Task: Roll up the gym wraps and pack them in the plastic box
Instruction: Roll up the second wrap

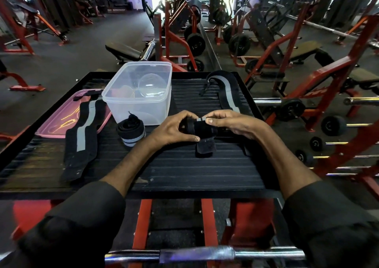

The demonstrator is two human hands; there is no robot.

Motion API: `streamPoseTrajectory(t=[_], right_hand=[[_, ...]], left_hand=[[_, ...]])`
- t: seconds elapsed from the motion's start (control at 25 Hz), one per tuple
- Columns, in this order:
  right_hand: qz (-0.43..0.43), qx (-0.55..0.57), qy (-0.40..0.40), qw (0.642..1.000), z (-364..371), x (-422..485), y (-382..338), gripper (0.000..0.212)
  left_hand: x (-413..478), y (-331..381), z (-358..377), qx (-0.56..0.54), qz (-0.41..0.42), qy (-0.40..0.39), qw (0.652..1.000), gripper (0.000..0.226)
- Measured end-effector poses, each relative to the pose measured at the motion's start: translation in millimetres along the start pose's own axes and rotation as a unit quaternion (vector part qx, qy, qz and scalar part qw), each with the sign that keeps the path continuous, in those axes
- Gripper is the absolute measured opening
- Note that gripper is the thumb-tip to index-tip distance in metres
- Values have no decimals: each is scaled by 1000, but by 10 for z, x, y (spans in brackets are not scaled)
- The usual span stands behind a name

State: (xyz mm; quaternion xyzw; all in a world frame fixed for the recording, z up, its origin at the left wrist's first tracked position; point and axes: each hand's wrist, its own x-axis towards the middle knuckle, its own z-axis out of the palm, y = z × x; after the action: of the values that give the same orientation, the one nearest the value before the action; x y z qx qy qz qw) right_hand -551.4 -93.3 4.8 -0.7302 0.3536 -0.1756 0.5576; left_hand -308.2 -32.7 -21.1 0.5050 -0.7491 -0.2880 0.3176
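Observation:
A black gym wrap with a grey stripe point(202, 129) is partly rolled between both hands at the middle of the black ribbed platform point(184, 171). My left hand point(172, 129) grips the roll's left end. My right hand point(229, 123) pinches its top, and a loose tab hangs below the roll. The wrap's unrolled length point(229, 91) runs away to the far right. A finished roll point(131, 132) stands just in front of the clear plastic box point(141, 95). One flat wrap point(82, 136) lies at the left.
The pink box lid point(59, 122) lies under the flat wrap at the platform's left. A steel bar point(205, 254) crosses below the platform near me. Red gym machines, benches and weight plates surround the platform.

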Motion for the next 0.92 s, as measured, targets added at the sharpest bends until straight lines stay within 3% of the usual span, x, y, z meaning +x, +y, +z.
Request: streamPoseTrajectory(t=[0.16, 0.24, 0.32, 0.4, 0.52, 0.6, 0.8, 0.92], right_hand=[[-54, -3, 41, 998, -27, -18, 12, 34], [-77, 3, 57, 995, 10, -3, -1, 36], [-79, 35, 57, 995, 57, -1, -29, 43], [-50, 72, 48, 995, 81, -27, -67, 48], [6, 47, -2, 999, 99, -39, -69, 42], [12, 45, 8, 999, 101, -17, -53, 45], [-33, 137, 102, 985, 130, 17, -48, 44], [-70, 181, 100, 976, 180, 40, -49, 55]], left_hand=[[39, -8, -57, -91, -92, -92, 987, 50], [50, -20, -18, -70, -109, -105, 986, 60], [44, -23, 23, -9, -84, -72, 994, 67], [22, 4, 34, 1, -52, -15, 999, 59], [8, 16, 39, 4, 25, 64, 998, 59], [31, 11, 57, 17, 58, 89, 994, 64], [42, 55, 24, -188, -77, -10, 979, 58], [32, 31, 0, -208, -105, -15, 972, 62]])
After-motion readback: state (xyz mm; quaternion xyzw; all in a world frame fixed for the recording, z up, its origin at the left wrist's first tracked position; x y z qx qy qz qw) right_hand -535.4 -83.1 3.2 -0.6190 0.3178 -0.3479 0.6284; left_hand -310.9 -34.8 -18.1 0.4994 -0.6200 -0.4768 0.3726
